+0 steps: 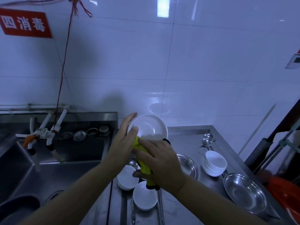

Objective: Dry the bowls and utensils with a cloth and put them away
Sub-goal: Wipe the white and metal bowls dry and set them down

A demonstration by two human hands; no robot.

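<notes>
Nearest on the steel worktop (181, 213) sit two white bowls (145, 197) side by side, with a long metal handle running down between them toward the near edge. Just above them, the right hand (159, 163) has its fingers curled tight round a yellow cloth (143, 157), pressing it to the near rim of a white plate (149, 126). The left hand (124, 138) props that plate up on its left edge, tilted, with straight fingers behind and the thumb on the face. To the right there's a steel dish (187, 164), a stack of small white bowls (214, 163), a wide steel bowl (245, 192) nearer the right edge, and two ladles (207, 140) farther back. On the left lies the sink (53, 159), taps over it, white tiled wall (162, 62) beyond.
</notes>
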